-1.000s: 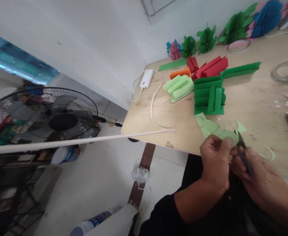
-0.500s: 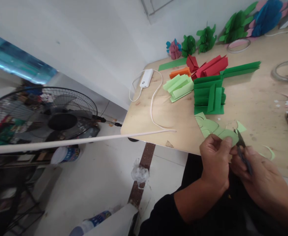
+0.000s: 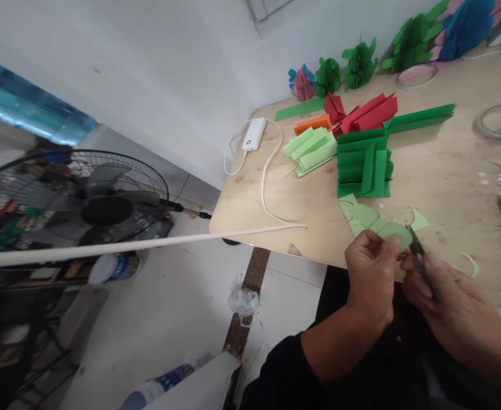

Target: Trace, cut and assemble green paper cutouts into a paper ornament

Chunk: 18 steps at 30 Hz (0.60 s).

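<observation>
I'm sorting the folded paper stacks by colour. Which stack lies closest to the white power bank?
The light green folded stack: it lies just right of the power bank, nearer than the orange, red and dark green stacks.

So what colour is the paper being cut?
Light green paper piece, clearest in the head view.

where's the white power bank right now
In the head view, the white power bank lies near the far left corner of the wooden table, left of the light green folded paper stack, with its white cable looping beside it.
</observation>
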### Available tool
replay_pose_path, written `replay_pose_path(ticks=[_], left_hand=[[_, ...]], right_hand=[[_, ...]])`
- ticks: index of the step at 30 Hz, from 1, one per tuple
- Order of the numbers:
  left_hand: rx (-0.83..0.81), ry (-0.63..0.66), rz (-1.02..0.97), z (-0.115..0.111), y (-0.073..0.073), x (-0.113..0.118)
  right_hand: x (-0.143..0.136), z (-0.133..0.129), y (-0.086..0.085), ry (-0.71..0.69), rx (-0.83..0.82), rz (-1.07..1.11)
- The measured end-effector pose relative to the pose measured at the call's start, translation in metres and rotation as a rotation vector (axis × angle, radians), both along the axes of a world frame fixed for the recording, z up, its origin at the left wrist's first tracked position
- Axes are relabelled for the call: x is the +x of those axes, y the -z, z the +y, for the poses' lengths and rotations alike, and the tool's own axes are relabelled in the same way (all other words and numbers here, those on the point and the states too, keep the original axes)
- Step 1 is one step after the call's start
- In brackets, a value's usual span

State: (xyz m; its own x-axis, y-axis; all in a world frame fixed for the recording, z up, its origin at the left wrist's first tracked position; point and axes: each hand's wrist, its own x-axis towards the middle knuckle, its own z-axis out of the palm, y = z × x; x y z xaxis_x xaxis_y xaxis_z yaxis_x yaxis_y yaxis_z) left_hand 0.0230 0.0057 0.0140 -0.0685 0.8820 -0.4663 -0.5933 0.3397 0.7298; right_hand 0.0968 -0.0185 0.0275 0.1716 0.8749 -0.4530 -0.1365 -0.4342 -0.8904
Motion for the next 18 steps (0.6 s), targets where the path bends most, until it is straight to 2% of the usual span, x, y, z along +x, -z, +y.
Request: replay_pose_path(ticks=[5, 10, 14, 18], left_hand=[[-0.022, -0.029, -0.043, 0.001, -0.001, 0.001], [-0.029, -0.049, -0.067, 0.001, -0.003, 0.003], [-0.056, -0.043, -0.078, 0.001, -0.005, 0.005], [-0.066, -0.012, -0.069, 0.000, -0.003, 0.003]], right_hand=[[0.000, 0.000, 0.001, 0.019, -0.004, 0.008], [0.001, -0.003, 0.010, 0.037, -0.004, 0.035], [0.002, -0.006, 0.017, 0.049, -0.010, 0.071], [0.003, -0.007, 0.016, 0.044, -0.026, 0.094]])
